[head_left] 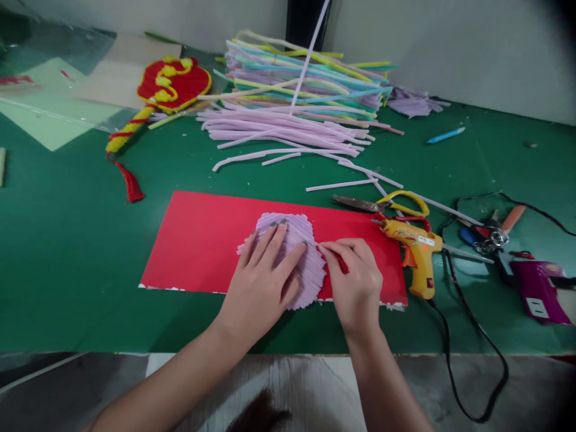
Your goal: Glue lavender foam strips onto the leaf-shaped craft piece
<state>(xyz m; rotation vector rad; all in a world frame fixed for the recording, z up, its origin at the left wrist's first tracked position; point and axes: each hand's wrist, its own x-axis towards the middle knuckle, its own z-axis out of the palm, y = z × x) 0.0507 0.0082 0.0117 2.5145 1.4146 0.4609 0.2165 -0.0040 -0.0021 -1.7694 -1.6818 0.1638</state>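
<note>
A round lilac pad of glued pipe cleaners (310, 270) lies on a red sheet (198, 240) on the green table. My left hand (265, 276) lies flat on the pad with its fingers spread, pressing it down. My right hand (353, 276) is at the pad's right edge, fingertips pinched together against the outermost strip.
A yellow glue gun (416, 246) with a black cord (468, 348) stands right of the red sheet, scissors (382, 205) behind it. A heap of pastel pipe cleaners (297, 102) fills the back; a red and yellow fan (173, 87) lies back left. A purple power strip (537, 291) and tools (490, 234) lie far right.
</note>
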